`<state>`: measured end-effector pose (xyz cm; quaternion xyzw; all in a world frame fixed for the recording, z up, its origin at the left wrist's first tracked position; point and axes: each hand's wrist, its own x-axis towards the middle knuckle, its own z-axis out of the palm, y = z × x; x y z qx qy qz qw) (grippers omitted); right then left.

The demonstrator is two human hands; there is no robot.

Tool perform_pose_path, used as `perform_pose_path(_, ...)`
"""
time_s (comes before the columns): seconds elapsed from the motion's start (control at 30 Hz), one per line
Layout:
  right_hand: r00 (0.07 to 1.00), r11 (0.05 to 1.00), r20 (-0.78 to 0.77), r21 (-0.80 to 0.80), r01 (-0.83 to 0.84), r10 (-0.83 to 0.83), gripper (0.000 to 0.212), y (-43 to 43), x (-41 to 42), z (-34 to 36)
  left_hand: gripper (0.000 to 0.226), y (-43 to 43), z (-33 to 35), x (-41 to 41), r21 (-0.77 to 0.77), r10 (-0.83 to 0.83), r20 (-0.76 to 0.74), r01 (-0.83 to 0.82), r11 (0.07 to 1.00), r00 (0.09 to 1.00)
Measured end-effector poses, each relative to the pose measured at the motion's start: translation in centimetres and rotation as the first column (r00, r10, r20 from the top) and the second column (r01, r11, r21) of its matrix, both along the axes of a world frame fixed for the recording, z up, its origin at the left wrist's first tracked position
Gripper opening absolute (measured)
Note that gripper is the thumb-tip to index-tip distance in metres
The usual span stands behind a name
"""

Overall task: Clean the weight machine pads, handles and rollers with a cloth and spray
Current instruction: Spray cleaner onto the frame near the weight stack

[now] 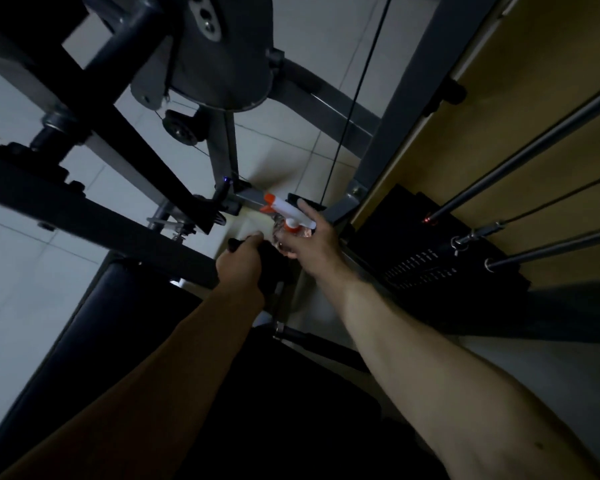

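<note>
My right hand [312, 240] grips a clear spray bottle [288, 221] with a white head and orange nozzle, index finger stretched over the top, nozzle pointing left toward the machine frame. Just left of it, my left hand [241, 263] is curled round something dark [267, 258] low down; in the dim light I cannot tell whether it is a cloth or a handle. A black padded seat [94, 327] runs along the lower left, under my left forearm.
Dark steel frame bars [94, 216] cross the left side, with a large cam plate [229, 53] and a small pulley [181, 131] above. A black weight stack [426, 247] with chrome guide rods [534, 140] and a cable [357, 91] stands right. Pale floor tiles lie beneath.
</note>
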<state>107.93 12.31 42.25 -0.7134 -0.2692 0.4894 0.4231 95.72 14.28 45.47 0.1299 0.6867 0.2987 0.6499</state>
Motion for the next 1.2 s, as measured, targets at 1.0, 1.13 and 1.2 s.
perform_pose_path(1.0, 0.894, 0.924, 0.428, -0.380, 0.046, 0.132, 0.047, -28.1, 22.6, -9.5, 0.027, -8.6, -16.0, 24.3, 0.064, -0.677, -0.629, 0.893, 0.445, 0.382)
perform_pose_path(1.13, 0.890, 0.932, 0.441, -0.358, 0.062, 0.111, 0.058, -26.3, 21.0, -9.6, 0.023, -7.5, -15.8, 22.7, -0.008, -0.694, -0.545, 0.825, 0.565, 0.469)
perform_pose_path(1.2, 0.885, 0.926, 0.455, -0.367, 0.084, 0.101, 0.058, -25.4, 20.6, -9.8, 0.022, -7.4, -15.6, 22.6, -0.013, -0.719, -0.491, 0.820, 0.572, 0.493)
